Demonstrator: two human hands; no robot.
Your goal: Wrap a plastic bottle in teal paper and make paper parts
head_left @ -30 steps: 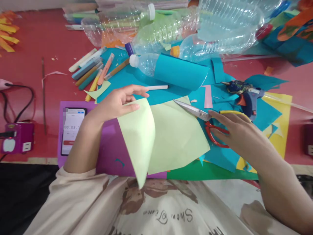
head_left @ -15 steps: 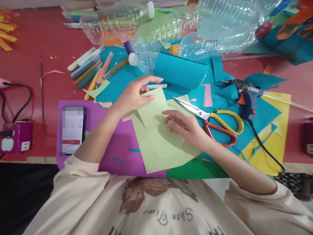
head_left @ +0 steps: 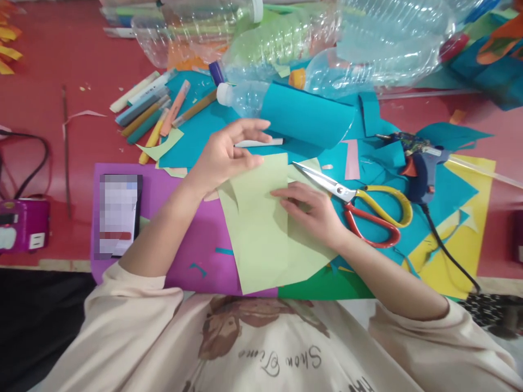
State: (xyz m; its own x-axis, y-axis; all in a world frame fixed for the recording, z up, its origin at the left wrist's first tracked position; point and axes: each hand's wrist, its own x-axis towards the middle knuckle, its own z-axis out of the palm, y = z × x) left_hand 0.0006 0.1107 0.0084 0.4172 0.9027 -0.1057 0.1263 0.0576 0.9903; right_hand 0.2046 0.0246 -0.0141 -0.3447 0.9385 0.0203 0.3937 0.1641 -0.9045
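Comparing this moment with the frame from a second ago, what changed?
The right hand has left the scissors and moved left, over the pale green paper. The left hand has shifted rightward and farther from the body, at the upper sheet's top edge; that sheet, raised and curled before, now lies flatter. The blue-wrapped bottle and glue gun stayed put.

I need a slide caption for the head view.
Left hand and right hand at pale green paper, scissors lying alongside.
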